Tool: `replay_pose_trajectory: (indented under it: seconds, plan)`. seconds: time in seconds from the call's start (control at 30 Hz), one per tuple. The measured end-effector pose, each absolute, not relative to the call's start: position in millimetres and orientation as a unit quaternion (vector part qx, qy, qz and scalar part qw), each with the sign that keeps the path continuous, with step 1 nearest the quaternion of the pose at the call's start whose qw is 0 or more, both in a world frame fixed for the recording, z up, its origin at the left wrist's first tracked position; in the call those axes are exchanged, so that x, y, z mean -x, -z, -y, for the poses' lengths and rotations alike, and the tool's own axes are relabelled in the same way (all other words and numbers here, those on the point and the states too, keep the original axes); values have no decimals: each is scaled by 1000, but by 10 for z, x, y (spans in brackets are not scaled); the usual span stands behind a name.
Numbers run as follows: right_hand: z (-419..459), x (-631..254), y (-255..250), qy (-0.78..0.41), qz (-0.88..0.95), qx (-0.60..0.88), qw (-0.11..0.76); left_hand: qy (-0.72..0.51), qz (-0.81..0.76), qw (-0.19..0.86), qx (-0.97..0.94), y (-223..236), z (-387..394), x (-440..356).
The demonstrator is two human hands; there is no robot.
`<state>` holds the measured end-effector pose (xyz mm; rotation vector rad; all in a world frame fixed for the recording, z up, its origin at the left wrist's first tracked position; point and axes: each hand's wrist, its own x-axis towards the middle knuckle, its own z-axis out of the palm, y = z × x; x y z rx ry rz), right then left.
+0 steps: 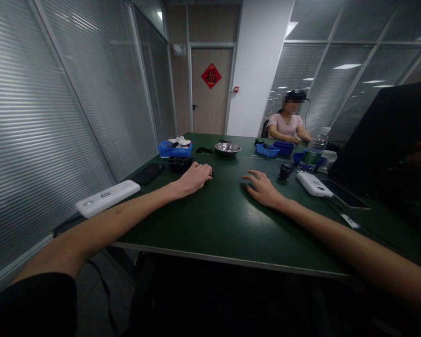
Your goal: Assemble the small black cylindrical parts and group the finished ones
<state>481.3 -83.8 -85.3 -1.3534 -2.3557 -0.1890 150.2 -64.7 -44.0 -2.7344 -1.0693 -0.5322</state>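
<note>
Head view: left fingers (206,170) bent over 1 dark object (212,174), grip unclear; right fingers (253,178) spread over table (210,222).

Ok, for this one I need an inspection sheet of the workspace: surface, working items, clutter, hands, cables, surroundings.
Surface: green table, light reflected near its middle.
Working items: black item beside the left hand; small dark object at that hand's fingertips, too hidden to identify.
Clutter: white devices on both sides, bottle, metal bowl, blue baskets.
Hands: left hand over the small dark object, grip unclear; right hand open, fingers spread, holding nothing visible.
Cables: dark cable by one white device.
Surroundings: person seated beyond the table, door, glass partitions.
</note>
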Motion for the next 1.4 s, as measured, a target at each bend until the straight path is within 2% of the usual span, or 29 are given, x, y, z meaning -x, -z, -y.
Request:
replay_pose_trajectory:
  seconds: [0.17, 0.3, 0.4, 0.57, 0.8, 1.4]
  plan:
    - [958, -4741, 730, 59, 868, 417, 262, 273, 253, -192, 908, 495, 952, -1833]
    - [1208, -4538, 562, -21, 899, 319, 298, 315, 230, -316, 865, 597, 1031, -1957]
    - [1363, -4368, 511, -46, 893, 308, 325, 298, 232, -376, 846, 626, 1007, -1954]
    - [1436, -4251, 530, -41, 887, 302, 347, 264, 221, -380, 859, 632, 990, -1934]
    - [1471, -4256, 506, -55, 900, 276, 333, 261, 188, -473, 820, 599, 1028, -1950]
    - [1511, -4186, 517, -46, 896, 286, 336, 254, 193, -449, 835, 562, 1021, -1933]
